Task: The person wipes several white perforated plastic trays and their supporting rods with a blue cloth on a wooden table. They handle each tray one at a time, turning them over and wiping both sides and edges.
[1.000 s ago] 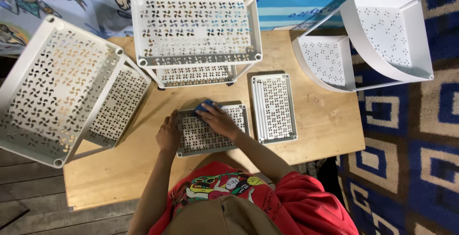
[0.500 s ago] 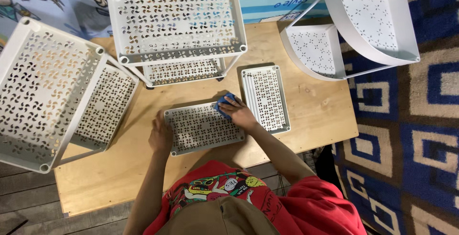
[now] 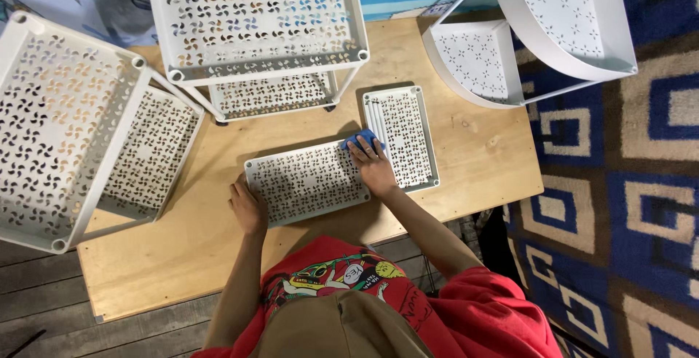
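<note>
Tray wipe-down on worktop, both hands engaged.

Nearest: left hand [image 3: 247,206] flat on near-left corner of the white tray [image 3: 306,182], fingers pressing the rim, not closed round it. Right hand [image 3: 374,166] at tray's far-right corner, fingers curled over a blue cloth [image 3: 360,140] and pressing it on the rim. Tray lies flat on worktop [image 3: 480,176], directly betw. the hands. Judgement: thin perforated plastic, light, fairly stiff but prob. flexes if lifted by one corner; smooth, likely slides on the wood unless pinned. Best held by raised rim, both short ends. Cloth soft, bunches easily. Just beside, right: second small tray [image 3: 405,136]. Beyond: two-tier white rack [image 3: 255,23]; tilted rack [image 3: 65,117] far left; corner shelf [image 3: 539,30] far right.
</note>
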